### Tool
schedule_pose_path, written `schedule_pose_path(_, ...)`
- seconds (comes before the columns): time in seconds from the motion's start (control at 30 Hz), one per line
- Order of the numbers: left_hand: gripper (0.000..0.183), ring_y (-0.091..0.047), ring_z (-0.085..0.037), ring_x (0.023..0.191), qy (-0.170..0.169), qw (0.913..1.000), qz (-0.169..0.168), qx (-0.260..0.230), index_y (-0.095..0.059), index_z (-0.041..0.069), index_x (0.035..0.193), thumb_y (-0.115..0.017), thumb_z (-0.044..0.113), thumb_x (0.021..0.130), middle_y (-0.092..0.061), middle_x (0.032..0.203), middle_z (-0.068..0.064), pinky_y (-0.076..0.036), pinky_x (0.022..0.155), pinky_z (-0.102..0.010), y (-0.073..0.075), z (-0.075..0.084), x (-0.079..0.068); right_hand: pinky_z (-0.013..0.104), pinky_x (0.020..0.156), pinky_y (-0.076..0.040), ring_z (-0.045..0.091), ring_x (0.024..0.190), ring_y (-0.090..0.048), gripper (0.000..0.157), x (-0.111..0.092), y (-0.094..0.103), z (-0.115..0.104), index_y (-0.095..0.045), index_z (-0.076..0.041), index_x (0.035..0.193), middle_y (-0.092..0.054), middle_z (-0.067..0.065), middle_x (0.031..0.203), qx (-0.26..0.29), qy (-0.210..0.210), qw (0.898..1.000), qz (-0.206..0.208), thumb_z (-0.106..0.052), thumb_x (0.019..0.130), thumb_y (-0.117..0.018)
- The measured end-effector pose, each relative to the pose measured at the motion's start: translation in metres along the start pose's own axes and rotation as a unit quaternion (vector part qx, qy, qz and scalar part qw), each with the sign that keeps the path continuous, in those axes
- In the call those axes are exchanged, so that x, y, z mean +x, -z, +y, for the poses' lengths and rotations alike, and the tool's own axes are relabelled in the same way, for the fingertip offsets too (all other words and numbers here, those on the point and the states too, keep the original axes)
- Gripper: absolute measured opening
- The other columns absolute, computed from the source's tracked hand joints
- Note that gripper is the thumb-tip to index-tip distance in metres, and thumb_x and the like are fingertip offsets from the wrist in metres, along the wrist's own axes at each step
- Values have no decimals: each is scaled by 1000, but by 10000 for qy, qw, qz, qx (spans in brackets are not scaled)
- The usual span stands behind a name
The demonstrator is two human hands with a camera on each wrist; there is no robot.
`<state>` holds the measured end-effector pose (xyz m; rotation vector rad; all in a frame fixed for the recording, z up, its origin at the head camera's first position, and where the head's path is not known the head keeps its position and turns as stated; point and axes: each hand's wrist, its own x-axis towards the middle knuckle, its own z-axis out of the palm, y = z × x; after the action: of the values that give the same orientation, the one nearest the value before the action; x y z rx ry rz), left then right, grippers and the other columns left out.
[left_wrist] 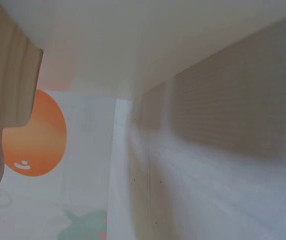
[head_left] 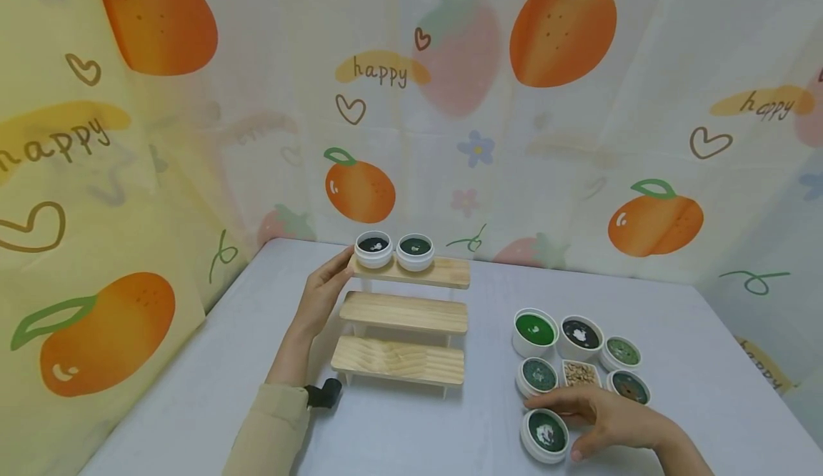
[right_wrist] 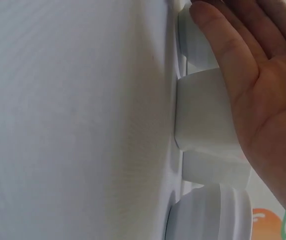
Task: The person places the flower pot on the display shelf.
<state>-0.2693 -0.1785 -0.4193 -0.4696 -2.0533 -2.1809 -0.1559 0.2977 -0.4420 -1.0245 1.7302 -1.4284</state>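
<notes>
A three-tier wooden display stand (head_left: 401, 360) stands on the table. My left hand (head_left: 319, 291) holds the left end of its top board (head_left: 444, 273), thumb in front and fingers toward the back. In the left wrist view, the board's end (left_wrist: 10, 75) shows close up, with part of the hand below it. Two small white cups, one with a dark filling (head_left: 373, 250) and one with a green filling (head_left: 415, 253), sit on that board. My right hand (head_left: 611, 415) reaches over the nearest white cup (head_left: 544, 436), fingers behind its rim and thumb at its right side, not closed round it.
Behind the right hand is a cluster of several white cups, among them a bright green one (head_left: 535, 331) and a dark one (head_left: 581, 337). A square dish of tan bits (head_left: 580, 374) sits among them. A printed cloth (head_left: 546, 140) hangs behind the table.
</notes>
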Motion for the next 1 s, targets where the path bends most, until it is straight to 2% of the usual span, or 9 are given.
schedule_pose_path(0.23,53,-47,10,127,6,10000,17,-15,-36,-3,150,-51,16,102,-35,159,-18,-38,108,-6,0,0,0,9,105,-41,-7,134,-46,64,1,1,-1,-44,5,144,-52,-7,150,-6,-378,9993,79,1,86,-70)
schedule_pose_path(0.37,53,-48,11,125,-34,10000,23,-45,-35,-4,150,-50,15,102,-34,159,-21,-38,108,-6,0,0,0,9,104,-43,-8,132,-47,64,2,0,-2,-46,4,143,-54,-2,149,-58,-550,9983,163,-1,85,-72)
schedule_pose_path(0.47,53,-48,11,125,-36,10000,9,-47,-35,-4,150,-50,14,102,-34,159,-21,-38,108,-6,0,0,0,9,103,-45,-8,130,-49,62,2,0,-2,-48,3,141,-56,-1,146,-134,-596,9979,225,-2,85,-73)
schedule_pose_path(0.63,52,-48,10,126,14,10000,7,-17,-36,-2,150,-50,14,103,-36,159,-17,-38,109,-6,0,-1,-1,10,102,-46,-7,128,-51,60,3,-1,-2,-50,3,140,-58,-10,142,-73,-637,9976,244,-2,84,-73)
schedule_pose_path(1.0,52,-48,12,125,13,9999,16,-119,-35,-4,150,-49,12,102,-34,159,-19,-38,108,-5,0,-2,0,10,100,-48,-6,126,-53,58,3,-2,-2,-52,0,138,-59,-9,140,-106,-712,9969,310,-4,84,-73)
